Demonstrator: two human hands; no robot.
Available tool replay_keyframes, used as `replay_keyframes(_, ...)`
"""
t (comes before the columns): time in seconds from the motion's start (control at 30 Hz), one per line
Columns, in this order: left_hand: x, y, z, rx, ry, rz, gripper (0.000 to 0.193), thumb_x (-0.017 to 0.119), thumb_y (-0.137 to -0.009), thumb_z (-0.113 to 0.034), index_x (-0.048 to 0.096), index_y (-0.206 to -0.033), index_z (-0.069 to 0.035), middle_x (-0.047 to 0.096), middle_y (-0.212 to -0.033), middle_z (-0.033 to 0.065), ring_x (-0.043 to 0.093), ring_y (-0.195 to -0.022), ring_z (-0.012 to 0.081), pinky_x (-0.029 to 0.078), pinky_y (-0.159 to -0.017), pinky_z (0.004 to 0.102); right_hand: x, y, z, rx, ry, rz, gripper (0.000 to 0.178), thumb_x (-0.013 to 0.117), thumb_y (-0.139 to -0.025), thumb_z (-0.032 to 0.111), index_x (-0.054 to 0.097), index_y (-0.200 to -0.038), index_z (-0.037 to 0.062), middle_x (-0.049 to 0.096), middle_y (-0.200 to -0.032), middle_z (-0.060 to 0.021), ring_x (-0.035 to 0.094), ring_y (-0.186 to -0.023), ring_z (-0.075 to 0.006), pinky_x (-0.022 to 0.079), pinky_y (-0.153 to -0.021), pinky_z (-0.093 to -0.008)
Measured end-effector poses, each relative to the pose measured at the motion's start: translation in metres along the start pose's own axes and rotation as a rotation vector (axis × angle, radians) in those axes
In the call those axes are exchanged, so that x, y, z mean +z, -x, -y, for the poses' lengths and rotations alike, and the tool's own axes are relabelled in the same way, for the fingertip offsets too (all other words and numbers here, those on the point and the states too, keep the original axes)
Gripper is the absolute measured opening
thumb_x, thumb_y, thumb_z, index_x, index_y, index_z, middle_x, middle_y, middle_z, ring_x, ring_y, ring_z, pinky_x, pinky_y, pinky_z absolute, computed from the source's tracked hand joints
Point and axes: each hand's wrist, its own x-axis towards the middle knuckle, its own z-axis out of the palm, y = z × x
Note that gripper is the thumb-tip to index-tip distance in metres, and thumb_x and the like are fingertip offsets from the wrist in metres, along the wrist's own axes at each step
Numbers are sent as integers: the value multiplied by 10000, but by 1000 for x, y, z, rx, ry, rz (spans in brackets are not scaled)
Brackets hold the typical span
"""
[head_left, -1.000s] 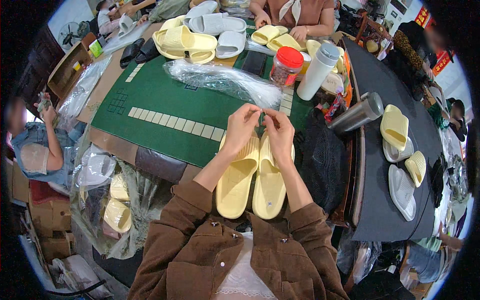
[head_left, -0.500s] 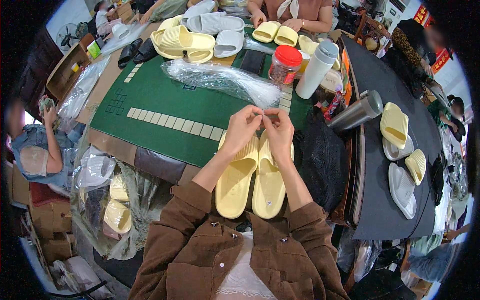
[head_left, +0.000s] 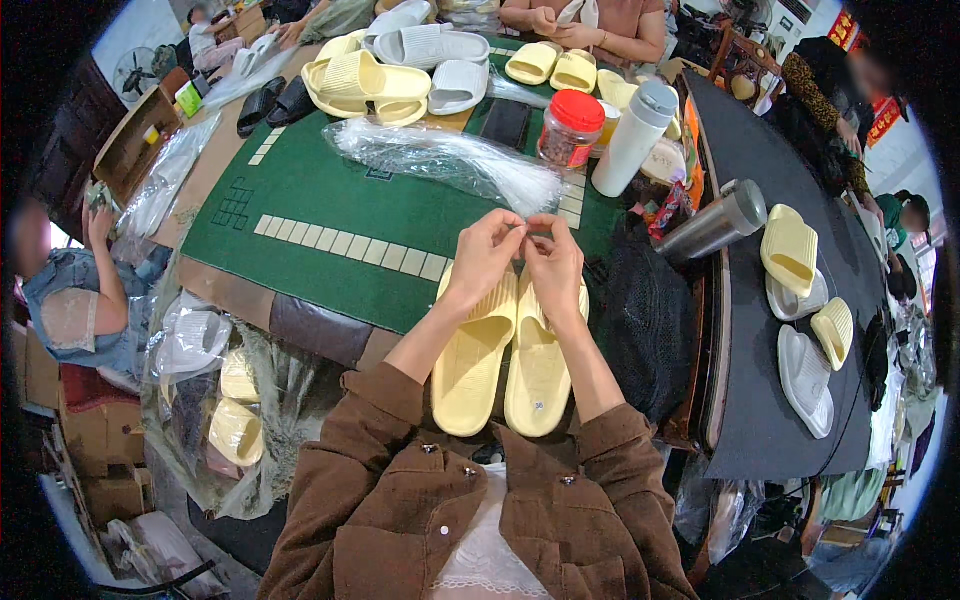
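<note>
Below my wrists a pair of pale yellow slide slippers lies side by side, the left slipper [head_left: 468,375] and the right slipper [head_left: 537,385], soles down with toes pointing away from me. Over their toe ends my left hand [head_left: 486,258] and my right hand [head_left: 555,262] meet fingertip to fingertip, both pinched closed. Whatever is between the fingers is too small to make out. Just beyond the fingertips, a clear plastic bag [head_left: 420,160] of thin white strands rests on the green mat [head_left: 330,200].
A red-lidded jar [head_left: 572,130], a white bottle [head_left: 634,140] and a steel tumbler [head_left: 712,222] stand to the right. More yellow slippers [head_left: 370,78] and grey ones are piled at the back. Across the table sits another person [head_left: 590,30]. Further slippers [head_left: 790,250] lie on the dark right-hand table.
My right hand has shifted very slightly, its fingertips still against the left hand's. Across the table, the other person's hands have drawn back from the yellow slippers.
</note>
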Motion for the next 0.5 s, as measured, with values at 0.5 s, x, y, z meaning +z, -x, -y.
replay_keyframes(0.5, -4, -5, 7, 69, 46, -60, 107, 615, -918, -73, 604, -997, -1, 650, -778, 37, 616, -707, 80, 485, -630, 239, -3, -1, -2, -86, 133, -6, 63, 652, -852, -7, 629, -910, -15, 629, -821, -97, 620, -698, -157, 499, -650, -293)
